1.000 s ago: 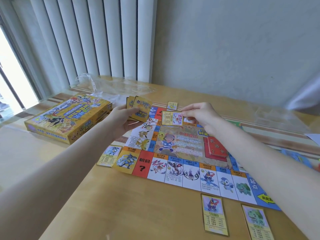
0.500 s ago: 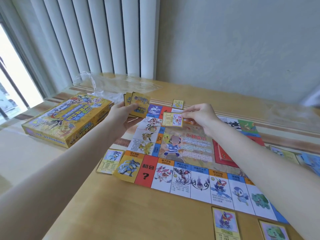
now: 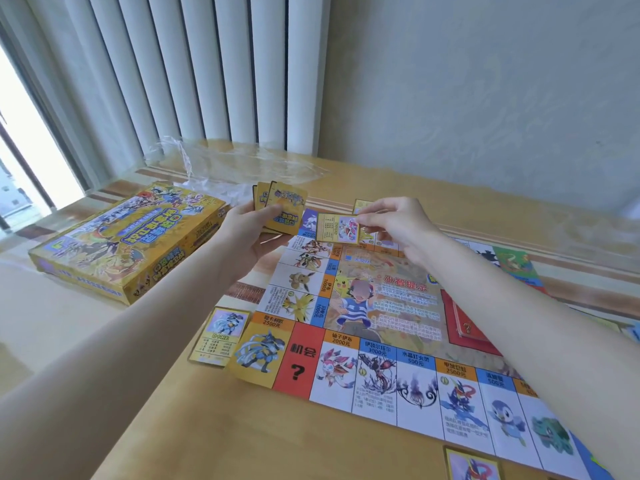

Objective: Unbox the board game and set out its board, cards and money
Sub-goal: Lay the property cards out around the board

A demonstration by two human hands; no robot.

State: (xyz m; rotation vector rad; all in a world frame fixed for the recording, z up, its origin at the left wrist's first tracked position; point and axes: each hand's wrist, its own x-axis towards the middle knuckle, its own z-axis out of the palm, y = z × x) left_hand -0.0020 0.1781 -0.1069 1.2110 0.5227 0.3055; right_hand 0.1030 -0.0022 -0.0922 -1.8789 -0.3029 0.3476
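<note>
The colourful game board (image 3: 381,334) lies unfolded on the wooden table (image 3: 242,438). My left hand (image 3: 249,233) grips a fanned stack of yellow-backed cards (image 3: 282,207) above the board's far left corner. My right hand (image 3: 398,223) pinches a single face-up card (image 3: 337,228) by its right end, just right of the stack. The yellow game box (image 3: 128,237) sits shut at the left. A red card pile (image 3: 465,327) rests on the board's centre, partly behind my right forearm.
Single cards lie around the board: one by the near left corner (image 3: 220,336), one at the front edge (image 3: 472,464), one behind my right hand (image 3: 362,204). Crumpled clear plastic wrap (image 3: 221,164) lies at the back by the vertical blinds (image 3: 194,74).
The camera has tilted up and nearer, so the board sits lower in view. Both hands have held their cards in much the same spot above the board's far left corner.
</note>
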